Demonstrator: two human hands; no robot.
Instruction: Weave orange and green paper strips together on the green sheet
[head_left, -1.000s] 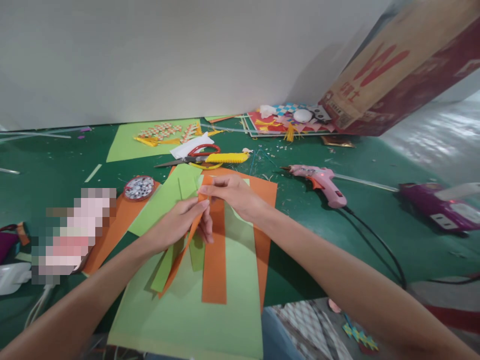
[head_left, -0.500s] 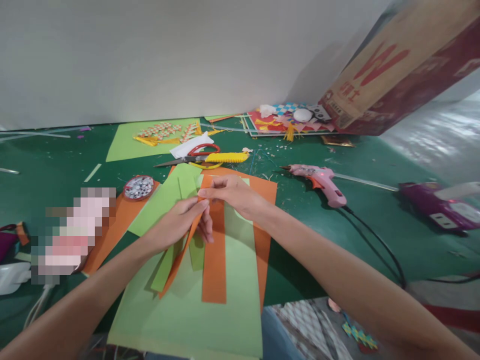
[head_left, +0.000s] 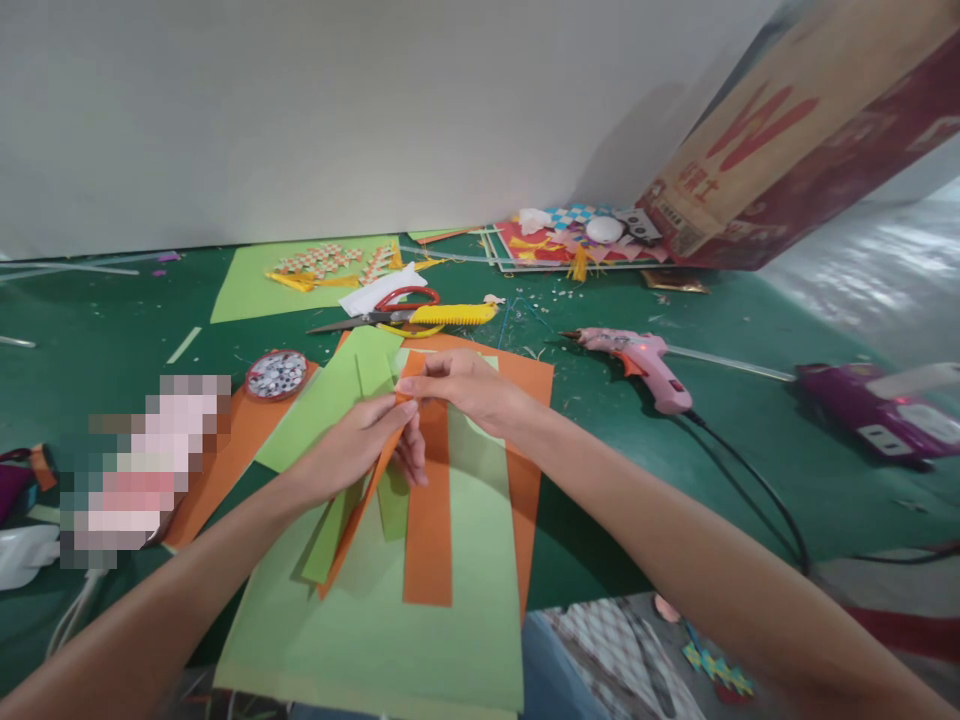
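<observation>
Aligning paper strips over the bench's near edge.
Our left hand (head_left: 352, 445) and right hand (head_left: 465, 385) pinch the orange strip (head_left: 429, 520) and green strip (head_left: 330, 535) tops with closed fingers; next we judge squaring the ends.

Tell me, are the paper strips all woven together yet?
Not yet. Strips are already cut. The left hand and right hand pinch orange strips and green strips together at their top ends. Below, the strips hang loose and unwoven. The scissors lie aside.

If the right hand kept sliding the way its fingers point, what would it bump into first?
The right hand points leftward, so it would meet the left hand's fingertips almost at once; both pinch the orange paper strips there. Past them probably comes the round tub of googly eyes, though depth is unclear.
</observation>
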